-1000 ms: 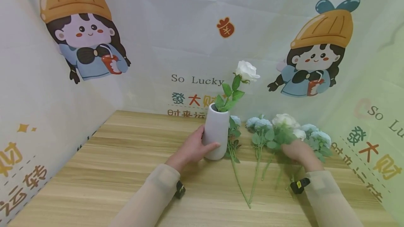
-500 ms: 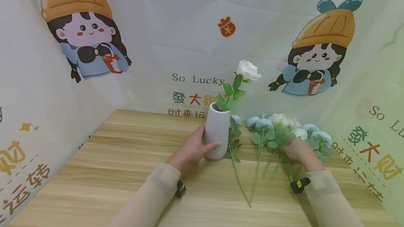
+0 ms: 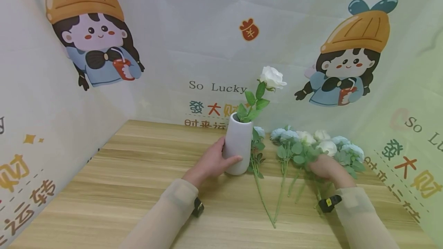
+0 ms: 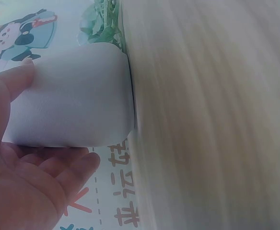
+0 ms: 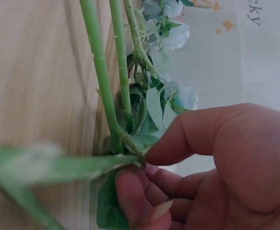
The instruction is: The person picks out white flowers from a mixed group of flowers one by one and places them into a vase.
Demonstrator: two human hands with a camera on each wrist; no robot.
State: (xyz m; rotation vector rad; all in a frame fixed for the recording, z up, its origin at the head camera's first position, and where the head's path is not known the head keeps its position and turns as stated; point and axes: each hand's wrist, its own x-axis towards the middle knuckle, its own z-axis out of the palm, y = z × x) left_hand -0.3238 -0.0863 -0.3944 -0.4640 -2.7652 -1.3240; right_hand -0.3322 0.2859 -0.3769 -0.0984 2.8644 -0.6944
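My left hand holds the lower part of a white vase, thumb across its near side and fingers behind. The vase stands upright on the table, with one white rose leaning right from its mouth. In the left wrist view, the vase's base lies between thumb and fingers. My right hand is among the flowers at right, near a white rose. The right wrist view shows its thumb and forefinger pinching a green stem; which bloom this stem bears is hard to tell.
Light blue flowers lie to the right of the vase, stems pointing toward me. More blue flowers lie beyond my right hand. One blue flower is partly behind the vase. A printed cloth hangs behind the wooden table.
Among the flowers at right, the white blooms have shifted: the blurred one has moved down, and several now show separately. My right hand has turned slightly. The left hand and vase stay put.
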